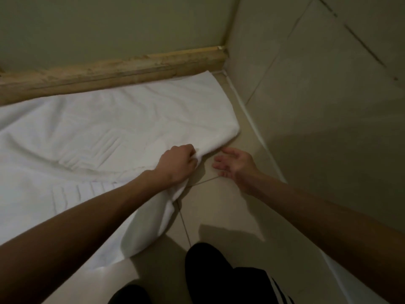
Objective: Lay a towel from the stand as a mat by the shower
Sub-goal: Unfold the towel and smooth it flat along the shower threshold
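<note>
White terry towel (87, 137): spread on beige tiled floor (219, 207), far edge along worn wooden threshold (114, 71) at 12 o'clock. Left hand (178, 163): fingers curled, gripping its right edge. Right hand (233, 163): at 3 o'clock, fingers relaxed, empty.

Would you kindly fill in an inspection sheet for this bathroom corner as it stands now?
Surface: beige tiled floor, partly covered by the towel.
Job's things: white towel spread along the wooden strip at the wall's foot, wrinkled, its near right edge lifted and bunched.
Clutter: nothing seen.
Hands: left hand grips the towel's right edge; right hand open beside it over bare tile, holding nothing.
Cables: nothing seen.
Surroundings: plain wall behind, tiled wall on the right; the person's dark trousers at the bottom.
</note>
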Tool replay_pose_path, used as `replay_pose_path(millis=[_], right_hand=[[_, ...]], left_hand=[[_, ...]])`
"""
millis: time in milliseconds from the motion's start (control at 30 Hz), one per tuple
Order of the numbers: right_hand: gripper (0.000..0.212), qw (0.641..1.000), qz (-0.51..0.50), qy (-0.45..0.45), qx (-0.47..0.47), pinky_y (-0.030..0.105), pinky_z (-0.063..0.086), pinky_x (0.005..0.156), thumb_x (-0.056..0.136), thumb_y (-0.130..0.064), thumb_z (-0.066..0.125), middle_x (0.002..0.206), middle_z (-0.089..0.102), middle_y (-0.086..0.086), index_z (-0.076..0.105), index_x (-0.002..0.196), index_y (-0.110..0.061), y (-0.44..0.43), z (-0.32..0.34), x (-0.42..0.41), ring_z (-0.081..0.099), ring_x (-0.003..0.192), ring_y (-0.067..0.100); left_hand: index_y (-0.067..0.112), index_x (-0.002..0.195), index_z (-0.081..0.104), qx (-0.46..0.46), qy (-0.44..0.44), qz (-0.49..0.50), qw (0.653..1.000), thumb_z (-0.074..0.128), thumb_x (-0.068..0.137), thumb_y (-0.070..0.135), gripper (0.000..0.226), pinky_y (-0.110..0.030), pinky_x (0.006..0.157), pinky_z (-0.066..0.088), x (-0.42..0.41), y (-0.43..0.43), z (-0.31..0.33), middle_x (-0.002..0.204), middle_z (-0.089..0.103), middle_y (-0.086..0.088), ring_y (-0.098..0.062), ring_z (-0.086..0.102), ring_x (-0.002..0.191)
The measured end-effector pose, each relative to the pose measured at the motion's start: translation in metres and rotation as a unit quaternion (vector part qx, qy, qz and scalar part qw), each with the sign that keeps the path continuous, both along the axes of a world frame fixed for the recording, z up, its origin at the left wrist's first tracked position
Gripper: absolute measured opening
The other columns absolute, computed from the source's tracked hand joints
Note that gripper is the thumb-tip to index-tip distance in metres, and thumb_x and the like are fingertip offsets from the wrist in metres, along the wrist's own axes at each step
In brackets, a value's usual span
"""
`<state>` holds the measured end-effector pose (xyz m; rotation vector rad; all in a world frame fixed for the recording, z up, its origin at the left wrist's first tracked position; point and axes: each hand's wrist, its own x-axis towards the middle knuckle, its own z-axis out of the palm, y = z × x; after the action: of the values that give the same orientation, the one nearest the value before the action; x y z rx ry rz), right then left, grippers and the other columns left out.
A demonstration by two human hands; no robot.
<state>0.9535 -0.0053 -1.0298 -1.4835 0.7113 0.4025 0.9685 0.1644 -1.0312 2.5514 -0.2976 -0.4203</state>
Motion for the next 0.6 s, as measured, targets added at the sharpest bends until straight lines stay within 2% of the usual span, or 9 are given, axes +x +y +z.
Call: replay_pose_path(millis=[67, 167, 267, 333, 433, 500, 600], right_hand=[[0.045, 0.999, 0.009, 0.022, 0.029, 0.032, 0.047, 0.057, 0.092, 0.008, 0.048, 0.122, 0.057, 0.029, 0.038, 0.135, 0.000, 0.011, 0.001, -0.003, 0.062, 0.070, 0.025], [0.051, 0.997, 0.045, 0.022, 0.052, 0.033, 0.049, 0.060, 0.092, 0.005, 0.051, 0.118, 0.058, 0.027, 0.034, 0.140, -0.005, 0.028, 0.000, -0.005, 0.064, 0.072, 0.025], [0.051, 0.993, 0.088, 0.006, 0.083, 0.032, 0.052, 0.061, 0.095, -0.002, 0.050, 0.113, 0.062, 0.021, 0.033, 0.142, -0.012, 0.044, 0.000, -0.005, 0.065, 0.074, 0.022], [0.038, 0.988, 0.110, -0.002, 0.112, 0.030, 0.052, 0.059, 0.096, -0.009, 0.051, 0.101, 0.066, 0.012, 0.043, 0.133, -0.017, 0.053, 0.002, -0.003, 0.064, 0.068, 0.018], [0.017, 0.981, 0.141, -0.008, 0.136, 0.028, 0.047, 0.057, 0.098, -0.019, 0.050, 0.089, 0.064, 0.003, 0.056, 0.114, -0.019, 0.061, 0.002, -0.001, 0.060, 0.067, 0.015], [0.010, 0.980, 0.133, -0.001, 0.144, 0.027, 0.042, 0.056, 0.098, -0.020, 0.049, 0.086, 0.062, 0.000, 0.057, 0.105, -0.020, 0.064, 0.002, 0.000, 0.057, 0.068, 0.014], [0.008, 0.985, 0.110, 0.008, 0.135, 0.027, 0.037, 0.056, 0.099, -0.021, 0.048, 0.085, 0.061, 0.001, 0.055, 0.099, -0.017, 0.065, 0.004, 0.004, 0.055, 0.069, 0.015]], left_hand=[[0.009, 0.089, 0.060, -0.075, 0.021, 0.037, 0.996, 0.057, 0.090, 0.020, 0.012, -0.030, 0.069, 0.036, 0.007, 0.010, 0.005, 0.093, 0.063, -0.011, -0.028, 0.055, 0.086], [0.009, 0.078, 0.060, -0.173, 0.049, 0.081, 0.980, 0.059, 0.089, 0.014, 0.012, -0.027, 0.066, 0.039, 0.016, 0.023, 0.011, 0.081, 0.061, -0.005, -0.017, 0.053, 0.074], [0.010, 0.074, 0.062, -0.235, 0.064, 0.131, 0.961, 0.057, 0.091, 0.012, 0.018, -0.012, 0.054, 0.039, 0.020, 0.034, 0.012, 0.068, 0.059, 0.002, -0.006, 0.050, 0.060], [0.013, 0.071, 0.062, -0.281, 0.075, 0.177, 0.940, 0.055, 0.093, 0.010, 0.023, -0.014, 0.055, 0.041, 0.020, 0.038, 0.011, 0.067, 0.060, 0.004, -0.004, 0.050, 0.059], [0.014, 0.069, 0.061, -0.334, 0.091, 0.238, 0.907, 0.052, 0.094, 0.008, 0.028, -0.025, 0.059, 0.044, 0.024, 0.043, 0.009, 0.068, 0.060, -0.001, -0.012, 0.052, 0.062], [0.013, 0.066, 0.060, -0.343, 0.088, 0.247, 0.902, 0.051, 0.094, 0.007, 0.030, -0.025, 0.057, 0.043, 0.025, 0.044, 0.007, 0.065, 0.058, -0.001, -0.012, 0.051, 0.060], [0.015, 0.064, 0.060, -0.340, 0.081, 0.243, 0.905, 0.052, 0.094, 0.007, 0.032, -0.018, 0.051, 0.042, 0.025, 0.043, 0.006, 0.061, 0.058, 0.003, -0.004, 0.049, 0.052]])
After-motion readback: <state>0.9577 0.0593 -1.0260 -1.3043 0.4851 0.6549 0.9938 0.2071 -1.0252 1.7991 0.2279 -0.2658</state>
